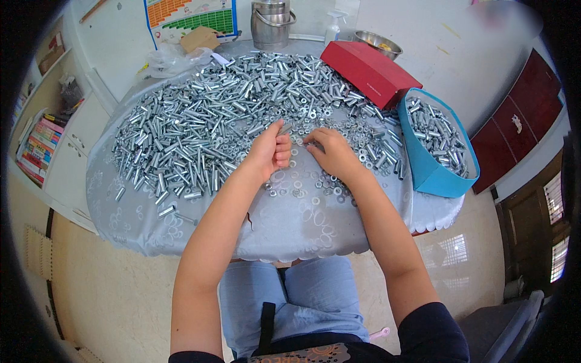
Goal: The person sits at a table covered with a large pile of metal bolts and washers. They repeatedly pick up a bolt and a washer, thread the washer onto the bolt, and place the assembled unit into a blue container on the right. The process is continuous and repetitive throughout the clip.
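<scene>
My left hand (270,148) is closed in a fist, thumb on top, above the near middle of the table. From it juts the end of a small metal sleeve (285,129). Beside it, my right hand (334,156) bends its fingers down over the loose washers (313,113); thumb and fingertips come close together, and whatever they pinch is too small to make out. A large heap of shiny metal sleeves (187,127) spreads across the left and back of the table. Washers and nuts lie scattered around and between both hands.
At the right edge stands a blue fabric bin (440,175) full of metal sleeves. Behind it lies a red box (372,71). A steel pot (270,24), a spray bottle (334,27), a metal bowl (387,43) and a plastic bag (172,60) line the back.
</scene>
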Available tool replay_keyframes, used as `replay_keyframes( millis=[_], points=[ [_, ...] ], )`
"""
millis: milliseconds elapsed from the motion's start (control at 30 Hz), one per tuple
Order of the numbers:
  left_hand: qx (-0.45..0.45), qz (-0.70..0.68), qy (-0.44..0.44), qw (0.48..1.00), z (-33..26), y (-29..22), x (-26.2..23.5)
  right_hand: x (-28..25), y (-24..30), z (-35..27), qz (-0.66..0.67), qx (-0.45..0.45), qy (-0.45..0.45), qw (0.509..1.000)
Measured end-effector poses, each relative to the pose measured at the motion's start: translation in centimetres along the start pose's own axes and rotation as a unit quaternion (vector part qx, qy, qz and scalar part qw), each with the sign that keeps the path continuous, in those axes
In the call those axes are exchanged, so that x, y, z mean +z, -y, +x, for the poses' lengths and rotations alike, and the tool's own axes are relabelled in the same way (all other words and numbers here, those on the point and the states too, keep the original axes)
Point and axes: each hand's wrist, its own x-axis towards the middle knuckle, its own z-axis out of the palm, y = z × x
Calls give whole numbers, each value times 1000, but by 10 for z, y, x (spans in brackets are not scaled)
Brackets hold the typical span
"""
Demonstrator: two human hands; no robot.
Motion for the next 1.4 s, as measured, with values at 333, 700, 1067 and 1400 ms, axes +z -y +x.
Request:
replay_keyframes(
  millis=[333, 700, 1067, 1400],
  points=[
    [-17, -6, 3, 1000, 2, 2, -1, 9, -3, 0, -33, -49, -57, 997],
    [-20, 4, 0, 1000, 2, 2, -2, -4, 8, 2, 7, 16, 14, 1000],
    [49, 90, -75, 992, -1, 7, 8, -23, 24, 8, 402, 139, -114, 898],
    [88, 122, -73, 986, -4, 6, 10, -15, 29, 6, 400, 148, -57, 902]
  ],
)
